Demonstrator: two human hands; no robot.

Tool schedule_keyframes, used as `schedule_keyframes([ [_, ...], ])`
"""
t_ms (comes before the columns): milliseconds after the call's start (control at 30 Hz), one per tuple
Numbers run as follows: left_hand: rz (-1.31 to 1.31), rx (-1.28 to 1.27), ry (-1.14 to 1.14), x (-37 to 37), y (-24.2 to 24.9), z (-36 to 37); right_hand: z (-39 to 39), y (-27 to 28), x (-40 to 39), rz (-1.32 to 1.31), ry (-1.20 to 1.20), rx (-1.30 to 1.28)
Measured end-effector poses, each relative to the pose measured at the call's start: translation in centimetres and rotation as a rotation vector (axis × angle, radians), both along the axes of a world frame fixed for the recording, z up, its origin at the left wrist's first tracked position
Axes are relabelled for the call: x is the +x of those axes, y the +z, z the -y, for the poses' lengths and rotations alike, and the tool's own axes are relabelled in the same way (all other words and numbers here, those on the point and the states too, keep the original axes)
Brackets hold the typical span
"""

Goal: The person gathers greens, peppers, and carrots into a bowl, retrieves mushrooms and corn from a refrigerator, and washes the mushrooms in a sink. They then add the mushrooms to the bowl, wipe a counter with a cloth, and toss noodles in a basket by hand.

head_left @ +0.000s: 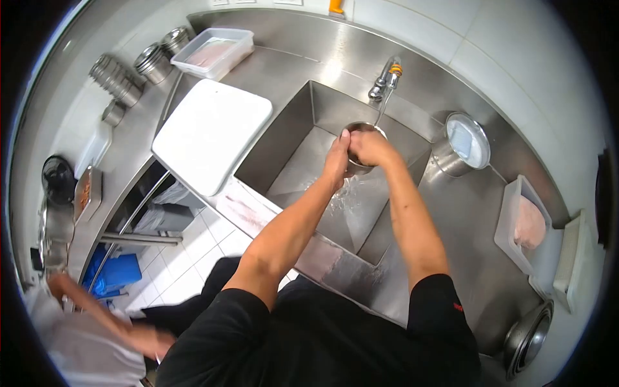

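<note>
Steel covers the counter [445, 226] around my sink [277, 138], against white walls [496, 58]. Beneath the running tap [385, 80], my left hand [338, 153] grips a metal cup [360, 169]; my right hand [371, 148] reaches inside, its grasp hidden from me.

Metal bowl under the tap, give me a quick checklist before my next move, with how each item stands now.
1. Metal bowl steadied by left hand: ok.
2. Inside of bowl clean: cannot tell, right hand blocks the view.
3. Tap off: not ok, water is running.
4. White board free of items: ok.
5. Counter's front edge clean: not ok, reddish smears.
</note>
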State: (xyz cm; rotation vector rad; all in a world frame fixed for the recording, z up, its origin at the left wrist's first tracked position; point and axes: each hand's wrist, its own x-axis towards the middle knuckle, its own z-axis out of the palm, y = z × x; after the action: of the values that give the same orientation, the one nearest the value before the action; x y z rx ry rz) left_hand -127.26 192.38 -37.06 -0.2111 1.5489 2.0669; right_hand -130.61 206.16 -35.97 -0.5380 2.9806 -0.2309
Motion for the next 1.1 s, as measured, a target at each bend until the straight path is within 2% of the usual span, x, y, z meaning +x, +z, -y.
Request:
schedule_keyframes([
  [33, -0.008, 0.025, -0.054, -1.2, 0.1, -0.2, -0.3, -0.2, -0.1, 0.039, 0.261, 0.045],
  [167, -0.081, 0.037, -0.145, -4.4, -0.4, -0.8, -2.4, 3.1, 2.5, 0.010, -0.020, -0.261],
  [233, -0.091, -0.018, -0.109, -4.7, 0.6, -1.8, -2.2, 2.3, 2.2, -0.048, -0.265, -0.344],
  [300, -0.129, -0.021, -0.176, -5.4, 0.3, -2.8, -2.0, 0.9, 0.7, -0.045, -0.443, -0.294],
  [400, -0.065, -0.069, -0.261, -6.2, -0.7, -3.0, -3.4, 1.6, -0.5, 0.094, -0.396, -0.143],
  [433, -0.033, -0.064, -0.286, -6.2, -0.6, -2.7, -4.3, 1.7, -0.9, 0.038, -0.313, -0.115],
  [533, -0.004, -0.039, -0.349, -6.5, -0.6, -2.8, -6.0, 3.9, -2.7, 0.416, -0.419, -0.258],
  [567, -0.008, -0.028, -0.368, -6.8, -0.6, -3.0, -6.0, 3.2, -2.7, 0.462, -0.346, -0.416],
  [600, -0.003, -0.013, -0.366, -7.5, -0.7, -3.2, -4.8, 2.8, -2.8, 0.395, -0.262, -0.280],
  [667, 0.011, 0.014, -0.361, -8.7, -1.2, -3.4, -2.8, 1.5, -1.8, 0.081, -0.241, -0.066],
  [700, -0.028, -0.012, -0.375, -8.6, -0.2, -3.1, -2.7, 1.5, -1.6, 0.037, -0.193, -0.088],
  [800, 0.022, -0.067, -0.375, -9.5, -1.4, -3.0, -3.7, 3.4, -2.2, 0.181, -0.176, -0.112],
  [833, 0.006, -0.059, -0.382, -9.8, -1.4, -2.9, -3.7, 4.5, -1.9, 0.178, -0.245, -0.125],
  [933, -0.024, -0.046, -0.411, -9.8, -1.8, -2.9, -3.5, 3.3, -1.4, 0.147, -0.259, -0.108],
  [1067, -0.009, -0.070, -0.420, -9.0, -2.0, -3.0, -2.8, -0.8, -2.7, 0.281, -0.445, 0.123],
  [1100, 0.012, -0.076, -0.413, -8.7, -2.0, -2.9, -1.8, 1.3, -2.0, 0.269, -0.464, 0.056],
])
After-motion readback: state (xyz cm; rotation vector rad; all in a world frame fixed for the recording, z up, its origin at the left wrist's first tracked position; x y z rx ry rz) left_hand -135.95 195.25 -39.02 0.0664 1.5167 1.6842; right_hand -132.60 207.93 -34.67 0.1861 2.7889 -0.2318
